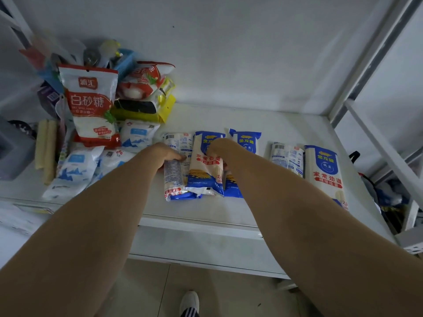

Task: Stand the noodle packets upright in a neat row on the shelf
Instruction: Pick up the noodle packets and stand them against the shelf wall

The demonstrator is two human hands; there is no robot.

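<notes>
Several blue-and-white noodle packets lie flat in a row on the white shelf [229, 211]. The leftmost packet [174, 177] lies back side up, and my left hand [167, 154] grips its left edge, fingers across it. Overlapping it is a second packet [206, 172], front side up, and my right hand [218, 145] is curled over its upper end. My right forearm partly hides a third packet [247, 139]. Two more packets [287, 157] [326, 175] lie untouched at the right.
A tall sugar bag [91, 104] stands at the left with stacked snack bags [146, 94] behind it and white salt bags [73, 170] in front. A shelf post [366, 72] rises at the right. A shoe [190, 302] shows on the floor below.
</notes>
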